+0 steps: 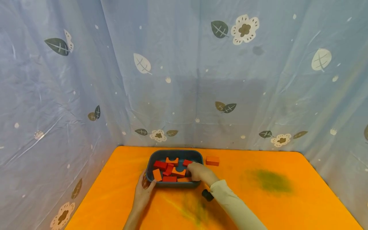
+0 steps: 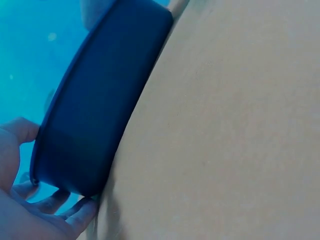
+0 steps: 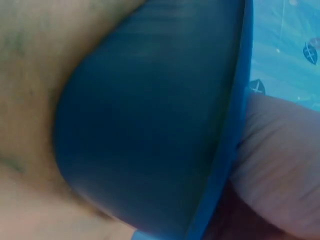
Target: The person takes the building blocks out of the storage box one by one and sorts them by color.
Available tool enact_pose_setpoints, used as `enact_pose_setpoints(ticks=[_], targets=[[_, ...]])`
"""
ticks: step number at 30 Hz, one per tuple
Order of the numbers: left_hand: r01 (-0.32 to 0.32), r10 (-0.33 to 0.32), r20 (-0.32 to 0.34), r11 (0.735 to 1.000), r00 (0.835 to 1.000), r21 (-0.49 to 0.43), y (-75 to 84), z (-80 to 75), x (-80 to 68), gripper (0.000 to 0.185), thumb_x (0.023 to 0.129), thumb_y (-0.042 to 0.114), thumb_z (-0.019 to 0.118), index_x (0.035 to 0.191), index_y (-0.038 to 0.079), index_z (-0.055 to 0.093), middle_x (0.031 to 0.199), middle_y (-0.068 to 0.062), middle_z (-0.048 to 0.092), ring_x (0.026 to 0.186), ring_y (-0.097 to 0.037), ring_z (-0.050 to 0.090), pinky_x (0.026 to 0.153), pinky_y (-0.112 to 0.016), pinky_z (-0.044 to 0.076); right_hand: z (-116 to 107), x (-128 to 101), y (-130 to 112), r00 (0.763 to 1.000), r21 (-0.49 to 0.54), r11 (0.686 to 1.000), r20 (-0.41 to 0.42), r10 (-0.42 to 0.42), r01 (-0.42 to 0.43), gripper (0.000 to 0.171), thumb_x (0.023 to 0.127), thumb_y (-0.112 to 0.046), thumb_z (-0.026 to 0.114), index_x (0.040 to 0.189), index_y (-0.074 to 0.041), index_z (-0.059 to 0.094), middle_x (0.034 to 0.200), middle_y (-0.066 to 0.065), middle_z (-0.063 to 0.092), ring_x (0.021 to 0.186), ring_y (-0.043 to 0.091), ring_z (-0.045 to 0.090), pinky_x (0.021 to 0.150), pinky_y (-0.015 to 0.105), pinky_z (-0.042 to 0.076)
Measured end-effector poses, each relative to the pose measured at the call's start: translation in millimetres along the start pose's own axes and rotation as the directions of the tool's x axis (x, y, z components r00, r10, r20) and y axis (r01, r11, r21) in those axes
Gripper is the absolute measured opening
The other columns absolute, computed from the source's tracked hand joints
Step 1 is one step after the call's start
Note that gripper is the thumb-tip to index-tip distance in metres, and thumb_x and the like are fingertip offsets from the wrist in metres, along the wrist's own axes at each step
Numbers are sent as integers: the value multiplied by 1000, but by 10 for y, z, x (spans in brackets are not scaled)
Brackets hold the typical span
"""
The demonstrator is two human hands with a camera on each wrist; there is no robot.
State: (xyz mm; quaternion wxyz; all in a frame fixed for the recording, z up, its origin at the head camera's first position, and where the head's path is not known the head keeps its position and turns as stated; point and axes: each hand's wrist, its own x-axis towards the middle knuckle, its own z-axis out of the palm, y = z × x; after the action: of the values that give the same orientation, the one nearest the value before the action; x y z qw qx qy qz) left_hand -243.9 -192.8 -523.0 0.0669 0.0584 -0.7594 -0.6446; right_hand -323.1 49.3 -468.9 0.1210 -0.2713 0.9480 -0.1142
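Note:
A dark blue plastic tub stands on the orange tabletop, holding several red and orange toy blocks. Among them are an orange arch block and a red block. My left hand grips the tub's near left corner, thumb at the rim; in the left wrist view its fingers lie along the outer wall. Over the right rim, my right hand reaches down among the blocks. Its fingertips are hidden, close to a small red block, and I cannot tell whether they hold anything.
One orange block lies on the table just right of the tub. A small black device sits beside the right sleeve. Blue patterned curtains rise behind and at both sides of the orange table.

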Motion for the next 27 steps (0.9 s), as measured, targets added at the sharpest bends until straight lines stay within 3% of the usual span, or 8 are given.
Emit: enact_pose_setpoints(ticks=[5, 10, 17, 24, 27], targets=[[4, -4, 11, 1000, 1000, -6, -11, -6, -7, 74, 99, 13, 59, 157, 4, 14, 158, -27, 19, 141, -48, 25, 109, -59, 33, 35, -18, -38, 1000, -102, 994, 1, 31, -31, 22, 83, 7, 71, 79, -14, 74, 78, -4, 65, 71, 13, 58, 72, 27, 55], [13, -13, 21, 1000, 1000, 1, -26, -11, -2, 73, 100, 14, 58, 157, 6, 14, 158, -28, 17, 141, -50, 22, 109, -61, 33, 36, -58, -33, 999, -131, 991, -54, -6, -2, 23, 82, 8, 71, 69, -10, 66, 67, -2, 54, 61, 14, 43, 60, 25, 46], [7, -7, 21, 1000, 1000, -7, -7, -20, -13, 73, 99, 13, 59, 157, 7, 15, 157, -27, 20, 141, -49, 23, 110, -60, 33, -102, -188, -13, 986, -124, 989, -134, -94, 77, 16, 82, 5, 75, 76, -10, 71, 75, 1, 61, 68, 17, 53, 67, 29, 52], [12, -12, 20, 1000, 1000, -3, -7, -23, -27, 74, 99, 15, 60, 157, 7, 15, 157, -28, 19, 141, -50, 23, 110, -59, 33, -190, -300, -18, 969, -238, 965, -190, -159, 111, 18, 78, 6, 76, 74, -10, 68, 72, -1, 56, 68, 18, 52, 66, 29, 52], [2, -2, 20, 1000, 1000, -1, -18, -22, -29, 74, 99, 15, 60, 157, 7, 15, 157, -28, 18, 141, -51, 22, 111, -59, 30, -220, -340, 23, 962, -193, 969, -194, -190, 153, 17, 77, 6, 77, 75, -9, 70, 71, 0, 56, 65, 17, 51, 62, 27, 50]])
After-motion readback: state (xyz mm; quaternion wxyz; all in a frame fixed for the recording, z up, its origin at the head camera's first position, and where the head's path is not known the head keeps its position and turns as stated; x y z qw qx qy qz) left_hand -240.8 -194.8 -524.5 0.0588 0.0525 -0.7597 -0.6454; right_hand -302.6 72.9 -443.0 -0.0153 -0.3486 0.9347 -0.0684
